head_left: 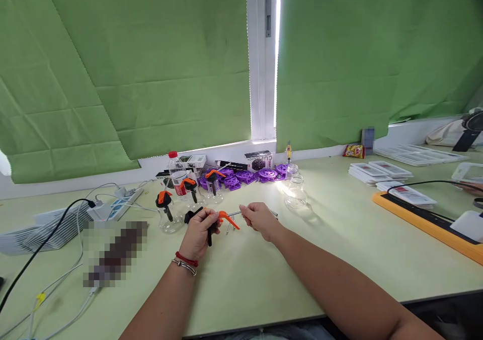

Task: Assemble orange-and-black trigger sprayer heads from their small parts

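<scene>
The left hand (199,232) has its grip closed around the black-and-orange piece (228,219), above the tabletop (256,284) and near the glass jars (171,224). The right hand (260,220) pinches in its grip the thin metal rod (234,213).

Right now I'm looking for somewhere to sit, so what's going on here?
Someone's left hand holds a black-and-orange piece, while the right hand pinches a thin metal rod beside it. Three clear bottles with black-and-orange tops stand toward the left; clear glassware stands toward the right, beyond the hands.
</scene>
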A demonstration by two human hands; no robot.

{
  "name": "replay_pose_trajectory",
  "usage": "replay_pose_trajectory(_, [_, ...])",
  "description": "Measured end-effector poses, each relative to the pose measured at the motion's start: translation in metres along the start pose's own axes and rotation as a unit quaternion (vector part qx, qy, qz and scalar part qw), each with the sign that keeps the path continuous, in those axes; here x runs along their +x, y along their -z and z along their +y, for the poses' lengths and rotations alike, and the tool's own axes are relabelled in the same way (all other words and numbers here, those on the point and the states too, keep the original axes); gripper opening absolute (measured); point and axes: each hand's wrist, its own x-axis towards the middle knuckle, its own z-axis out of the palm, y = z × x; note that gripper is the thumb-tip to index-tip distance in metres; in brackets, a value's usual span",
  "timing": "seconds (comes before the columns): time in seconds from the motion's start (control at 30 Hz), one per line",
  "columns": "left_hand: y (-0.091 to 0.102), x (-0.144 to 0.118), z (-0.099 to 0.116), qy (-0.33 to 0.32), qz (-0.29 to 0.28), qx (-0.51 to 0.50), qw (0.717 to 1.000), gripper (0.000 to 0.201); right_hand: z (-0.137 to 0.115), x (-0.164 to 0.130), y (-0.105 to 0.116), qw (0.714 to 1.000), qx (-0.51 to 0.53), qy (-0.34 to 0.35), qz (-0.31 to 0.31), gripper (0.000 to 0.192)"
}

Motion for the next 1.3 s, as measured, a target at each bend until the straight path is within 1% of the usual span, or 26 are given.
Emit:
replay_pose_trajectory(0.1, [-0.002, -0.002, 0.000, 0.012, -0.013, -0.003, 1.000, 0.027, 0.001, 0.003, 0.002, 0.999, 0.036, 0.024, -0.011, 0.037])
replay_pose_trajectory(0.23, [-0.003, -0.002, -0.001, 0.026, -0.006, -0.023, 0.999, 0.026, 0.003, 0.006, 0.004, 0.997, 0.040, 0.065, -0.012, 0.032])
replay_pose_trajectory(0.37, [-0.002, 0.001, -0.001, 0.059, 0.011, -0.039, 0.997, 0.026, 0.001, 0.007, 0.005, 0.988, 0.055, 0.145, -0.020, 0.018])
replay_pose_trajectory(0.43, [-0.002, 0.002, -0.001, 0.067, 0.015, -0.045, 0.997, 0.025, -0.001, 0.007, 0.007, 0.983, 0.063, 0.166, -0.039, 0.017])
replay_pose_trajectory(0.47, [-0.001, 0.002, -0.001, 0.065, 0.014, -0.047, 0.997, 0.025, -0.002, 0.007, 0.007, 0.983, 0.069, 0.159, -0.053, 0.019])
replay_pose_trajectory(0.53, [-0.001, 0.001, -0.001, 0.051, 0.010, -0.048, 0.997, 0.024, -0.004, 0.006, 0.009, 0.986, 0.084, 0.118, -0.076, 0.025])
replay_pose_trajectory(0.6, [-0.001, 0.000, -0.001, 0.035, 0.008, -0.048, 0.998, 0.024, -0.005, 0.005, 0.010, 0.990, 0.089, 0.064, -0.086, 0.033])
replay_pose_trajectory(0.67, [-0.001, 0.000, 0.000, 0.028, 0.006, -0.043, 0.999, 0.025, -0.006, 0.005, 0.010, 0.993, 0.079, 0.033, -0.084, 0.040])
replay_pose_trajectory(0.7, [-0.001, 0.000, 0.000, 0.028, 0.005, -0.040, 0.999, 0.025, -0.006, 0.005, 0.010, 0.993, 0.075, 0.034, -0.082, 0.039])
replay_pose_trajectory(0.77, [-0.001, 0.000, 0.000, 0.029, 0.008, -0.036, 0.999, 0.025, -0.005, 0.005, 0.011, 0.992, 0.081, 0.059, -0.074, 0.030])
replay_pose_trajectory(0.83, [0.000, 0.001, -0.001, 0.029, 0.014, -0.036, 0.999, 0.026, -0.004, 0.006, 0.012, 0.990, 0.098, 0.070, -0.069, 0.028])
replay_pose_trajectory(0.97, [0.000, 0.002, -0.002, 0.032, 0.010, -0.029, 0.999, 0.026, -0.004, 0.007, 0.013, 0.994, 0.079, 0.021, -0.078, 0.034])
replay_pose_trajectory(1.07, [0.000, 0.002, -0.002, 0.037, 0.014, -0.023, 0.999, 0.026, -0.004, 0.006, 0.013, 0.994, 0.076, 0.041, -0.068, 0.026])
replay_pose_trajectory(1.1, [0.000, 0.002, -0.002, 0.038, 0.017, -0.022, 0.999, 0.027, -0.004, 0.006, 0.013, 0.993, 0.081, 0.044, -0.068, 0.026])
replay_pose_trajectory(1.2, [0.000, 0.001, -0.001, 0.039, 0.020, -0.023, 0.999, 0.027, -0.005, 0.006, 0.013, 0.995, 0.068, 0.018, -0.070, 0.029])
replay_pose_trajectory(1.23, [0.000, 0.001, -0.001, 0.039, 0.020, -0.023, 0.999, 0.028, -0.005, 0.005, 0.013, 0.996, 0.063, 0.016, -0.068, 0.029])
replay_pose_trajectory(1.3, [0.000, 0.001, -0.001, 0.037, 0.020, -0.022, 0.999, 0.027, -0.006, 0.005, 0.012, 0.995, 0.067, 0.029, -0.062, 0.024])
